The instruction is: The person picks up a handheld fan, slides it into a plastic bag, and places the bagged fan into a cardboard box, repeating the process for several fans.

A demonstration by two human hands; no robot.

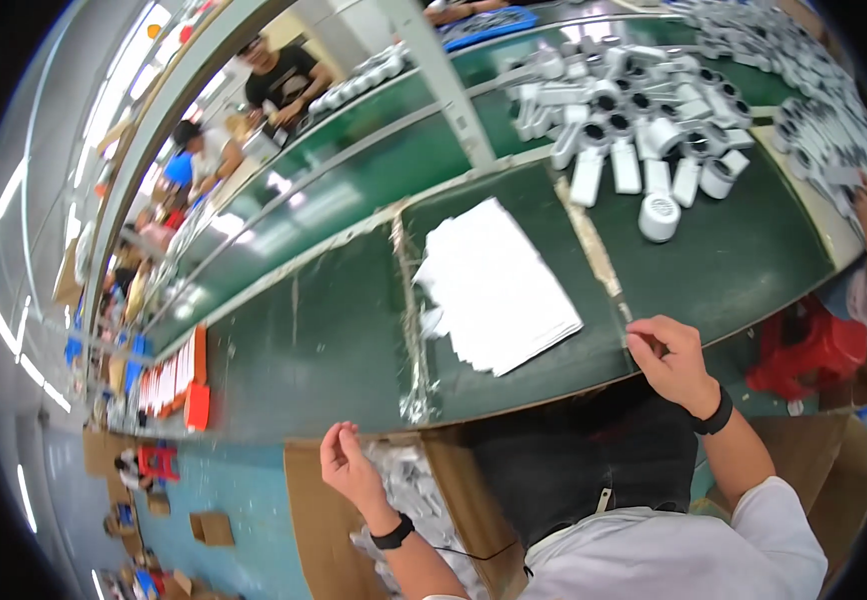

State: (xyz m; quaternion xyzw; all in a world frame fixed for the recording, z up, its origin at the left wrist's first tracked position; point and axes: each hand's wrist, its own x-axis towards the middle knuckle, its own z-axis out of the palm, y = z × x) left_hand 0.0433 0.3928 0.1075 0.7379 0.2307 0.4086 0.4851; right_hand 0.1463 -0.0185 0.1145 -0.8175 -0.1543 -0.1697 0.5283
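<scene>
The left hand [354, 472] hangs half curled by an open box [316, 530] below the bench [294, 340], while the right hand [676, 365] has thumb and finger drawn close at the bench's near edge; I can't tell whether either grips anything. The white sheets [499, 290] lie stacked unevenly between them, farther in, with pale devices [644, 110] heaped beyond.
</scene>
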